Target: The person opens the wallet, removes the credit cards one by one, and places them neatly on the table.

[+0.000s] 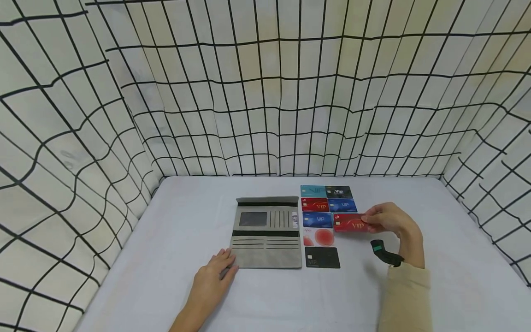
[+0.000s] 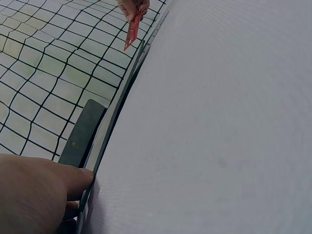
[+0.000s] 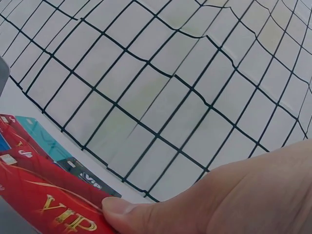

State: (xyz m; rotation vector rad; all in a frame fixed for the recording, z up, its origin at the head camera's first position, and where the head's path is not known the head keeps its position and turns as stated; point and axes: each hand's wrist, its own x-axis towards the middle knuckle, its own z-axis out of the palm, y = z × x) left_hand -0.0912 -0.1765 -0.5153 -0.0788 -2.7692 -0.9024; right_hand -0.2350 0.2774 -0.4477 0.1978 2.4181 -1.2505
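My right hand (image 1: 390, 221) pinches a red VIP card (image 1: 347, 222) between thumb and fingers, at the right side of two columns of cards. In the right wrist view, the thumb (image 3: 126, 212) lies over the end of that card. A grey card holder (image 1: 265, 251) with black bands, slots and a dark window lies spread flat, left of the cards. At its lower left corner is my left hand (image 1: 213, 274), thumb and fingers about the edge. In the left wrist view, the thumb tip (image 2: 87, 176) meets the holder's edge.
Beside the holder lie a teal card (image 1: 312, 191), a black card (image 1: 339, 192), a red card (image 1: 314, 204), blue cards (image 1: 342, 205), a white card with red circles (image 1: 318, 237) and a dark VIP card (image 1: 322, 257). A black-grid white curtain (image 1: 286, 92) surrounds the white table (image 1: 174, 221).
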